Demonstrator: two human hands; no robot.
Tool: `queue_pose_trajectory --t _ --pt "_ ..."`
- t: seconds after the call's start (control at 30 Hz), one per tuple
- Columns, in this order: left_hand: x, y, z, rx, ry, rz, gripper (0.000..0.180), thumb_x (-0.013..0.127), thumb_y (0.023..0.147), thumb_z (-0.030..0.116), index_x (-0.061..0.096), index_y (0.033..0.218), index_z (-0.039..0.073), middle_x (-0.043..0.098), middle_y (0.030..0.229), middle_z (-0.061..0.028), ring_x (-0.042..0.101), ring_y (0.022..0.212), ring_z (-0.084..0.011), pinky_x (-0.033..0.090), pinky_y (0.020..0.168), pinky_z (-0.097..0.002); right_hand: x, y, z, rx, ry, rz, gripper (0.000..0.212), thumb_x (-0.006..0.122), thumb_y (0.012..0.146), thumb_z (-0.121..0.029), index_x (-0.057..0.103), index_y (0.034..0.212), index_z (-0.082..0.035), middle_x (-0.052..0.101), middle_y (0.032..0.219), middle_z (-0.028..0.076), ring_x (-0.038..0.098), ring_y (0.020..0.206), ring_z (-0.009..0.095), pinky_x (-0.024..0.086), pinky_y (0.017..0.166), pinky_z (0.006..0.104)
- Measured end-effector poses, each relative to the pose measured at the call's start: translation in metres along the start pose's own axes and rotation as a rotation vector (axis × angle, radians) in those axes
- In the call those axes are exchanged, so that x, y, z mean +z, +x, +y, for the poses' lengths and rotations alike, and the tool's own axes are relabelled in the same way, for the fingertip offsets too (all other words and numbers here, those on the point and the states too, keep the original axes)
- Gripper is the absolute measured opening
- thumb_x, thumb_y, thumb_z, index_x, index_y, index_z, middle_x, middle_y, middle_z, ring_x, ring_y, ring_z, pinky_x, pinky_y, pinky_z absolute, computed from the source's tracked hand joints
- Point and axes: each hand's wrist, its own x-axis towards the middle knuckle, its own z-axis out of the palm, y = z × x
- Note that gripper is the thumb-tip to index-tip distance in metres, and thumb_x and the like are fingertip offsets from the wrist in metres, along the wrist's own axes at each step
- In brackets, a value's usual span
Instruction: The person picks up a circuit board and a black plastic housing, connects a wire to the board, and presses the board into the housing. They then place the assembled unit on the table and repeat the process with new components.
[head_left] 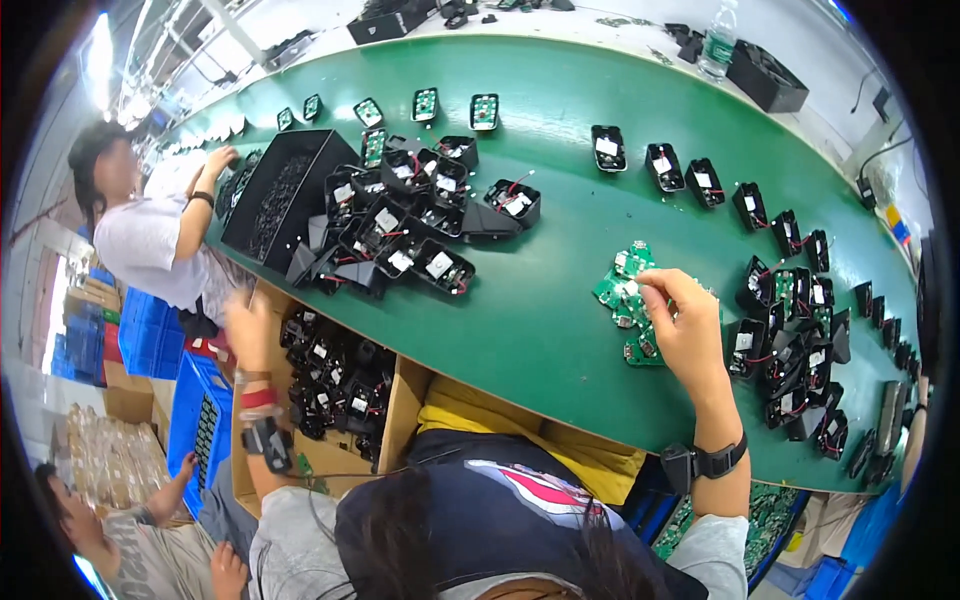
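Note:
My right hand [686, 322] is over a small pile of green circuit boards [632, 262] on the green table. Its thumb and forefinger are pinched together at the pile; whether a board is between them is hidden. My left hand [248, 325] is raised off the table's near edge, left of a cardboard box [405, 415] filled with black housings [335, 375]. Motion smears its fingers. A heap of open black housings [385, 225] with red wires lies on the table ahead of it. Another heap of housings [790, 350] sits right of my right hand.
A black bin [340, 150] of small dark parts stands left of the heap. Housings [608, 148] line the far side, some holding boards [484, 110]. A bottle [718, 45] stands behind. Two co-workers are at left, near blue crates [150, 335]. Boards [730, 520] fill a container below the table.

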Motion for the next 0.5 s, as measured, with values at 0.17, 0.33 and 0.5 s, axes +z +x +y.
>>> queue_pose_trajectory --t 0.17,0.33,0.5 --pt "-0.087 0.067 0.229 0.737 -0.74 0.387 0.025 0.05 0.09 0.002 0.065 0.109 0.004 0.065 0.11 -0.0096 0.061 0.099 -0.0182 0.047 0.085 -0.0296 0.002 0.0 -0.001 -0.055 -0.015 0.05 0.009 0.061 0.084 -0.001 0.065 0.092 -0.001 0.064 0.079 0.008 0.057 0.064 0.014 0.044 0.057 0.0256" --pt "0.027 0.133 0.449 1.539 -0.64 -0.247 0.033 0.058 0.086 0.014 0.062 0.12 0.015 0.062 0.117 -0.013 0.058 0.107 -0.0318 0.045 0.095 -0.0376 0.0 0.005 0.0 -0.055 0.026 0.135 0.01 0.061 0.084 0.001 0.065 0.093 0.0 0.064 0.078 0.006 0.056 0.063 0.011 0.044 0.058 0.0236" --pt "0.077 0.111 0.497 1.479 -0.146 -0.733 0.05 0.075 0.072 0.019 0.059 0.118 0.01 0.067 0.1 -0.0147 0.064 0.091 -0.0317 0.05 0.08 -0.0392 -0.005 0.003 0.008 -0.001 0.06 0.248 0.01 0.062 0.085 0.0 0.065 0.095 0.0 0.064 0.079 0.005 0.056 0.065 0.009 0.045 0.06 0.0219"
